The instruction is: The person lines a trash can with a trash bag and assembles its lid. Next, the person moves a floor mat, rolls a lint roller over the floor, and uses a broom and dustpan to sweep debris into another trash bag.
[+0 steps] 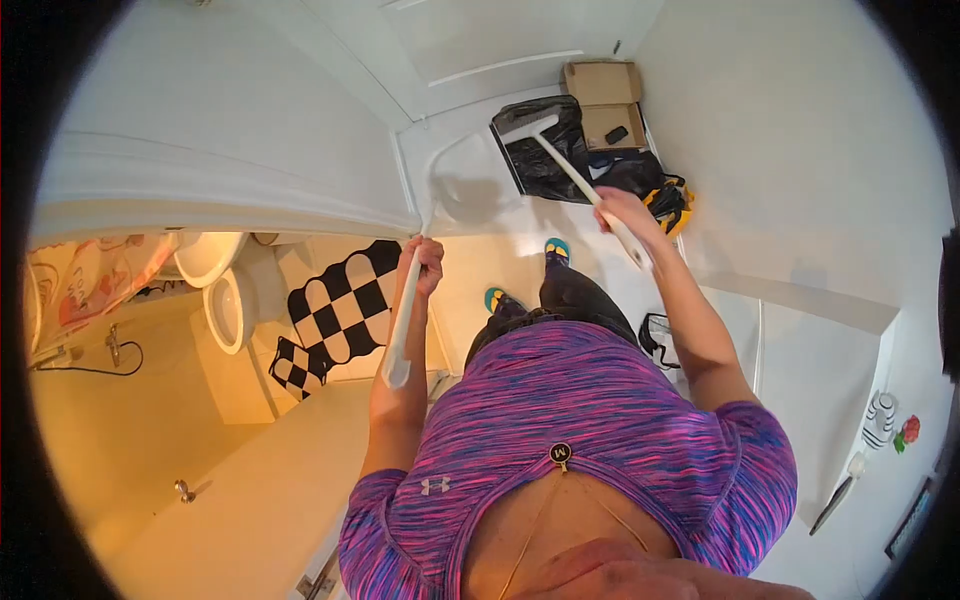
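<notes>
My left hand [424, 266] is wrapped round the long white handle of a dustpan [470, 175]. The pan is near the floor, its front edge close to a black plastic bag [550, 165]. My right hand [622, 210] grips a white long-handled brush [570, 170]. The brush head is over the black bag, to the right of the pan. Both handles slant up from the floor past my fists.
An open cardboard box [603, 90] with a small dark object lies by the wall, beside a black and yellow bag [670, 200]. A checkered mat [350, 305] and a toilet [232, 305] show through the doorway at left. A white ledge [820, 360] is at right.
</notes>
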A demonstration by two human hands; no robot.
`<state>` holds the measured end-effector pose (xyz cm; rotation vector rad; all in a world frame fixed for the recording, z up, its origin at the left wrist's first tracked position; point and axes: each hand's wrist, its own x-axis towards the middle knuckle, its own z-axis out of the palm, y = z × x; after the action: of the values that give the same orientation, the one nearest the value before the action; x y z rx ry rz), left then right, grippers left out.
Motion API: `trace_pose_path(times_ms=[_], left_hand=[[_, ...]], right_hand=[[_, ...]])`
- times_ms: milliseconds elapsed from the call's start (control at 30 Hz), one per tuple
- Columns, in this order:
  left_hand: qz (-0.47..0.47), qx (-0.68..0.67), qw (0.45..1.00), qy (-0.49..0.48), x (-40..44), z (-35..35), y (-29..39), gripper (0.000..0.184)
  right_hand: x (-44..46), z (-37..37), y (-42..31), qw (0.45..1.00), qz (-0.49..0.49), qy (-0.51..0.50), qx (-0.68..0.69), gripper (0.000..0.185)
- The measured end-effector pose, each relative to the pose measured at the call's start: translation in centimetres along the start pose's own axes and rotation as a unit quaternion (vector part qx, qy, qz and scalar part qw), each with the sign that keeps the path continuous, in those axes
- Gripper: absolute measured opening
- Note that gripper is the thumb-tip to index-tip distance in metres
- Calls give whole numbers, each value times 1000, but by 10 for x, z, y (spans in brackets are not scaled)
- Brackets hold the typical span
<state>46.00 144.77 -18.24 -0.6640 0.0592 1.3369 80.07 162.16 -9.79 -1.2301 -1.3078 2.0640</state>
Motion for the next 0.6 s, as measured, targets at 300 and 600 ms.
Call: trace_pose_path(times_ms=[300,600], left_hand=[[8,349,868,354,118,55,22,15],[97,516,756,391,275,59,48,18]], right_hand=[[-89,-73,64,932,173,205,-244,33],[-21,-176,72,898,-3,200,-393,39]])
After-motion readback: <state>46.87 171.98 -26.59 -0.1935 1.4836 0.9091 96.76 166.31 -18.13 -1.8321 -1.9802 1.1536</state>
